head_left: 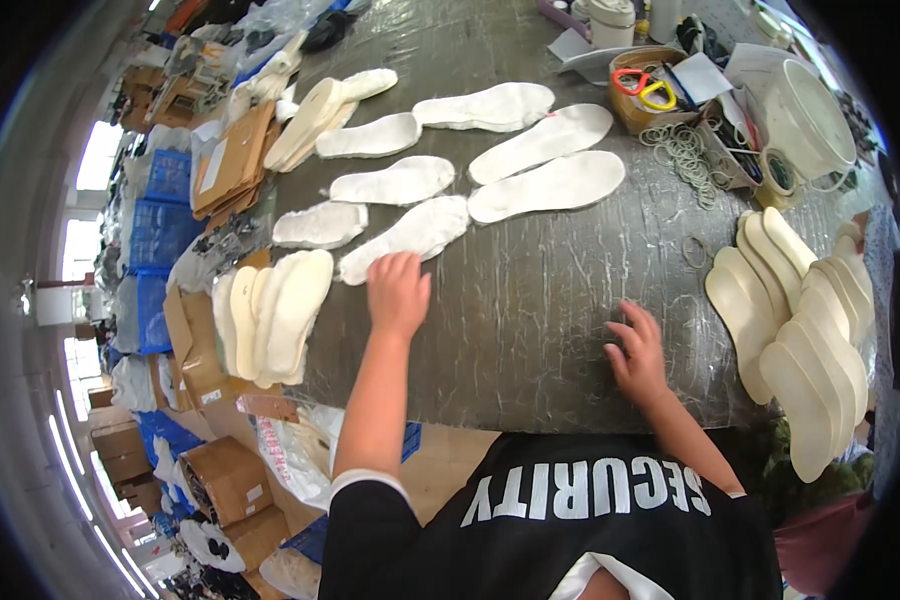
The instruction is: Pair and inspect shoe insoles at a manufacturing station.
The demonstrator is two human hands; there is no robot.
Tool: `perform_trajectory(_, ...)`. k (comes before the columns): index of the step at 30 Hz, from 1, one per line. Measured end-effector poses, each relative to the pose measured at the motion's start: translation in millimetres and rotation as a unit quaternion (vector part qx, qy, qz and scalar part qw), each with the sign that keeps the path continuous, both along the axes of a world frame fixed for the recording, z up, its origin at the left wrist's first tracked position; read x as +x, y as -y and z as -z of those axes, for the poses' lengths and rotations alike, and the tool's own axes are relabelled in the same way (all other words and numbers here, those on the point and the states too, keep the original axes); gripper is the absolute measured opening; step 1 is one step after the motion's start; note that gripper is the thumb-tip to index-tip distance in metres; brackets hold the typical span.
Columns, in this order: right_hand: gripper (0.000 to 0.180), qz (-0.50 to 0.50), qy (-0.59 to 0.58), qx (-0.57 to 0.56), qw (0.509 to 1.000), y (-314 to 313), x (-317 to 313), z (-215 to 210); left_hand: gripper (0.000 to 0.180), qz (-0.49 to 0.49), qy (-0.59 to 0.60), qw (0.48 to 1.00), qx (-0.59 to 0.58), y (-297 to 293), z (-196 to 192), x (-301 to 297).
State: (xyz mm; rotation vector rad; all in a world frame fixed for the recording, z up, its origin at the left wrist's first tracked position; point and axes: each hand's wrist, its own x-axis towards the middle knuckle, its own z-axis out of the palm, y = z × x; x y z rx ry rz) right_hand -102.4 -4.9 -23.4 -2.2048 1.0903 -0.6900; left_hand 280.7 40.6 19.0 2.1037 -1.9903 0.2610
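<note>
Head view: a dark, film-wrapped worktable is being looked down on, w/ white insoles being laid out flat across it.

Left hand is being held open, palm down, fingers spread, and is being pressed on the heel end of one white insole; nothing is being gripped. That insole is lying flat, angled up to the right, apparently being steadied or slid into line w/ its neighbours.

Right hand is being rested on bare table surface, fingers loosely curled, nothing held; contact of the fingertips w/ the table can't be confirmed at this res.

Approx. eight further loose insoles are being kept single-layer and spaced apart across the middle of the table, probably so each face stays exposed and none overlap. A leaning stack of white insoles is being kept on edge at the table's left rim, just beside the left hand, within easy reach. A fanned pile of cream-coloured insoles is being kept at the right rim, well apart from the white ones, so the two kinds aren't being mixed.

Far right corner: a round tin w/ scissors, loose rubber bands, tape roll and a white tub are being kept out of the working area.
</note>
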Motion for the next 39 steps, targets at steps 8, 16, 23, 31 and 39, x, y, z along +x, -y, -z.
perform_trajectory(8, 0.023, 0.003, 0.06, 0.068, 0.996, -8, -19, -1, 0.006, 0.015, -0.067, 0.998, 0.003, 13, 49, -27)
perform_trajectory(16, 0.036, 0.188, 0.185, 0.231, 0.936, -20, -36, 0, 0.016, 0.268, -0.259, 0.921, 0.117, -18, 14, -221)
perform_trajectory(23, 0.018, 0.367, 0.216, 0.191, 0.884, -48, -124, 6, 0.014, 0.235, -0.339, 0.892, 0.185, 7, 2, -239)
perform_trajectory(31, 0.034, 0.629, -0.07, -0.156, 0.759, -41, -256, 8, 0.025, 0.395, -0.316, 0.856, 0.108, 96, 1, -353)
perform_trajectory(39, 0.034, 0.649, 0.138, 0.126, 0.738, -39, -289, 4, 0.061, 0.507, -0.183, 0.83, 0.142, 122, 33, -464)
